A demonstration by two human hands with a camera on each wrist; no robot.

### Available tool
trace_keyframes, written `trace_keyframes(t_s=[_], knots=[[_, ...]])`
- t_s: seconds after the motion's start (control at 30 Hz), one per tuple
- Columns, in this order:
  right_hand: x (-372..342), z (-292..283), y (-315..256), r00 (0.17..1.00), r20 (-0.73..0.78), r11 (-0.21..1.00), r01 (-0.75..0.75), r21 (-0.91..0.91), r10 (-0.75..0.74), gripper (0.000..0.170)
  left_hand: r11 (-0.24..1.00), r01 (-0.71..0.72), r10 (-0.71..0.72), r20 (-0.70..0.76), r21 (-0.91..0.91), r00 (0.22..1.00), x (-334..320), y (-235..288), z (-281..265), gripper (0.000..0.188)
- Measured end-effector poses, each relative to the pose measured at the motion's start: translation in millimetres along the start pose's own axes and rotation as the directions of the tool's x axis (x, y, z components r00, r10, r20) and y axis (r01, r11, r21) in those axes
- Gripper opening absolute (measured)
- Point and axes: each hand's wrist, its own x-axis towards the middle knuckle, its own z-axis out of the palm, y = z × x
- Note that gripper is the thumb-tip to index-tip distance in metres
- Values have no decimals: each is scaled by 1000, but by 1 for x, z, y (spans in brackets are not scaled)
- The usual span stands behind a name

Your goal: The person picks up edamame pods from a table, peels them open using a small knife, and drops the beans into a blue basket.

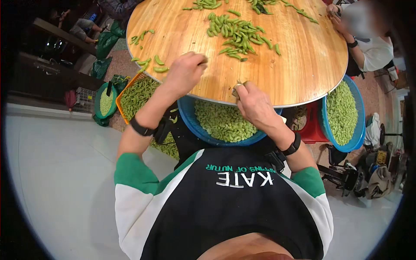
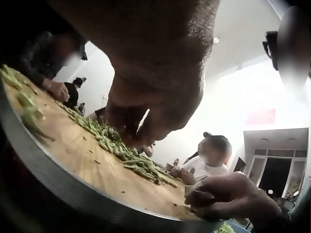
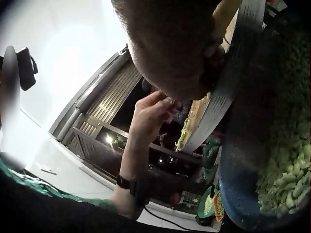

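Observation:
My left hand (image 1: 186, 71) hovers over the near left part of the round wooden table (image 1: 277, 82), fingers bent downward and blurred at the tips. I cannot tell whether anything is between them. A few green soybean pods (image 1: 160, 69) lie just to its left, and a larger heap of pods (image 1: 236, 32) sits beyond it. At the table's near edge my right hand (image 1: 255, 106) pinches a small greyish object (image 1: 236, 89) between thumb and fingers. Below that hand, partly under the tabletop, stands a blue basket (image 1: 189, 123) filled with shelled green beans (image 1: 223, 121).
An orange crate (image 1: 123, 106) of pods stands left of the blue basket. To the right is another blue basket (image 1: 360, 134) of shelled beans, beside a red stool (image 1: 314, 125). A person (image 1: 372, 47) sits at the table's right side. More pods (image 1: 206, 4) lie at the far side.

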Motion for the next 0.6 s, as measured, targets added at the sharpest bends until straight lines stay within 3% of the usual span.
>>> trace_keyframes(t_s=[0.07,0.13,0.27,0.37,0.43,0.5,0.53,0.57,0.6], knots=[[-2,-4,-1,1000,5,1000,23,-9,-23,19,999,-44,44,-14,-31,999,30,-11,23,16],[-10,-9,-5,986,115,961,85,264,-119,23,999,-36,37,-37,5,999,63,-26,43,17],[-22,-10,-9,963,182,924,121,362,-198,30,994,35,-33,-18,99,999,98,-42,77,20],[-23,-6,-8,986,104,885,70,459,-132,32,992,118,-116,-35,40,993,99,-37,84,22],[-19,-7,-1,992,78,849,43,526,-98,35,995,69,-63,-80,73,995,96,-32,78,20],[-17,-8,4,981,40,670,-158,726,188,39,931,136,-139,16,-338,990,86,-21,66,15],[-11,-22,0,943,121,552,-283,784,310,38,932,134,-135,20,-336,991,79,-11,60,15],[-8,-22,4,942,121,549,-284,786,313,38,794,204,-163,122,-573,979,69,-1,55,15],[-6,-21,8,919,129,358,-271,894,372,38,590,282,-164,230,-756,959,59,8,51,16]])
